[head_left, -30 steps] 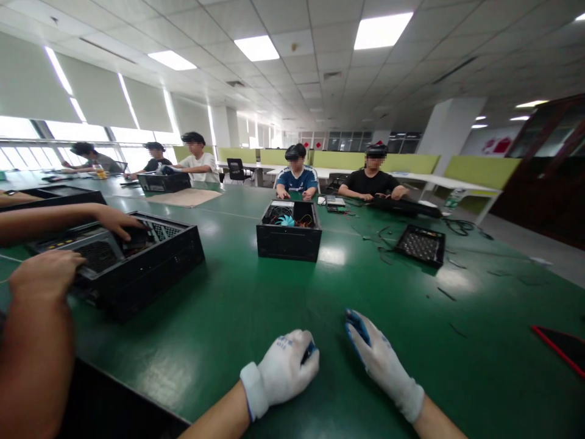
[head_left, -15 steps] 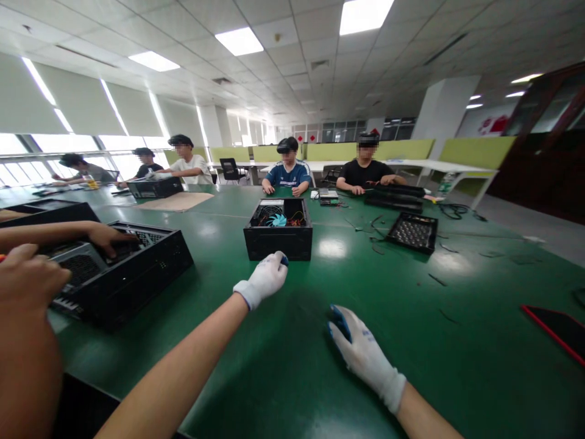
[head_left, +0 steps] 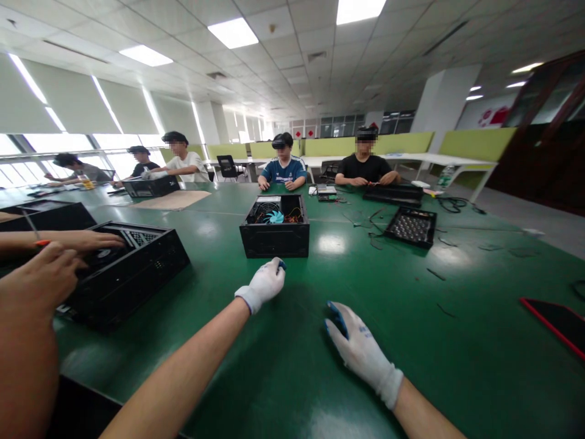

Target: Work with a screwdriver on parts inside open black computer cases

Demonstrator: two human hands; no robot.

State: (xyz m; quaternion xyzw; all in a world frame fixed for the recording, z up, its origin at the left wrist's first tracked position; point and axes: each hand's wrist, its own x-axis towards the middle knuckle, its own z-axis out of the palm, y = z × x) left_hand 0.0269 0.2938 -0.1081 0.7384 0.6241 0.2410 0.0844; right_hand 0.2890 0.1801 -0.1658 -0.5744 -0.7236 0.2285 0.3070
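Observation:
My left hand (head_left: 265, 282), in a white glove with a blue palm, is held over the table just in front of a black computer case (head_left: 275, 242). Its fingers are curled in, and whatever they may hold is hidden. The case lies with its open side up, showing a light-blue fan (head_left: 275, 217) and coloured wires. A small gap seems to separate hand and case. My right hand (head_left: 361, 347), gloved alike, rests low over the green table (head_left: 292, 360) with thumb and fingers apart and nothing between them.
At left, a co-worker's bare hands (head_left: 50, 271) work at another black case (head_left: 132, 277), one with a red-handled screwdriver (head_left: 42, 242). A black perforated panel (head_left: 411, 227), cable scraps and a red-edged black pad (head_left: 555, 326) lie to the right. Several people sit opposite.
My left hand stays curled, with slightly more space from the case. My right hand hardly moves. The co-worker's hands shift over the left case, and a screwdriver shaft now shows.

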